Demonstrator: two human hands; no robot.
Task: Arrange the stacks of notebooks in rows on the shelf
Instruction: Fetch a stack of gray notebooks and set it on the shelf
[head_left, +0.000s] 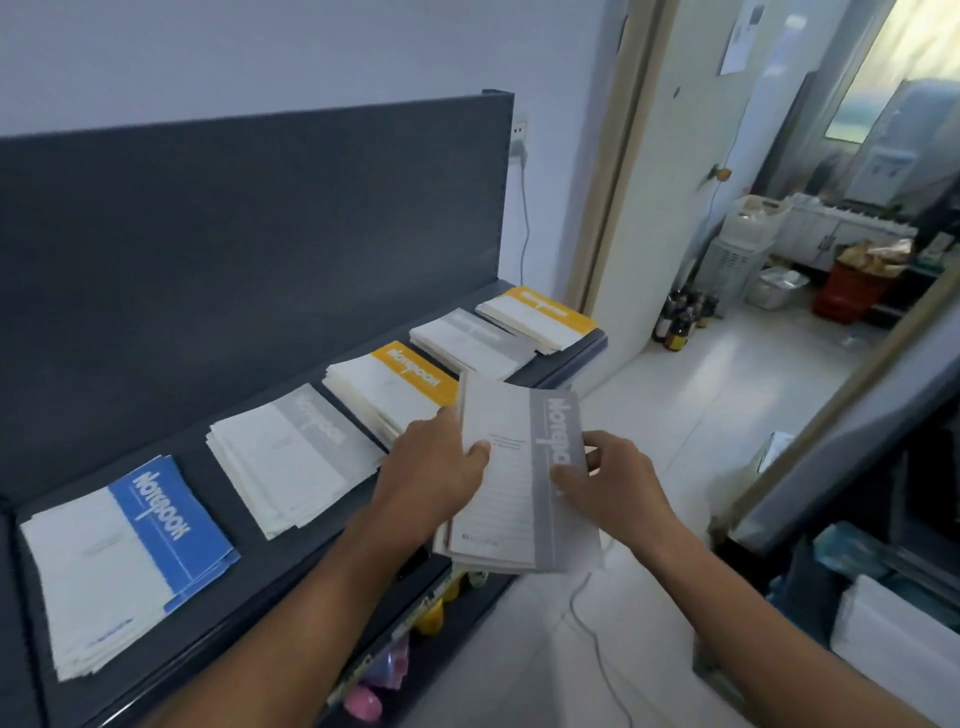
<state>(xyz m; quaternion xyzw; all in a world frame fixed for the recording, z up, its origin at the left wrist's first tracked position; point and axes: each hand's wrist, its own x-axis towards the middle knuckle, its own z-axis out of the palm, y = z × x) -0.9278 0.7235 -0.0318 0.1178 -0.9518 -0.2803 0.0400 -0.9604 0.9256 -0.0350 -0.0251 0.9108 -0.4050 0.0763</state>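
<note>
While held off the shelf (291, 587) edge, grey notebook stack (511, 483) sits between hands: left hand (436, 467) pinches its left edge, right hand (613, 486) grips its right.

The shelf (249, 249) is dark slate grey, back panel and board alike. The covers on it are white, each with one coloured band bearing white lettering: the nearest stack (130, 545) has blue, the second stack (291, 457) grey, the third stack (389, 384) orange-yellow, the fourth stack (467, 343) grey and the farthest stack (540, 317) orange-yellow (grey and yellow alternate past the blue). The held stack (519, 488) shows a pale, faintly ruled cover with a grey band and white lettering. The wall (260, 52) is pale bluish white, the floor (727, 364) white, and the basket (847, 299) in the far room red.
</note>
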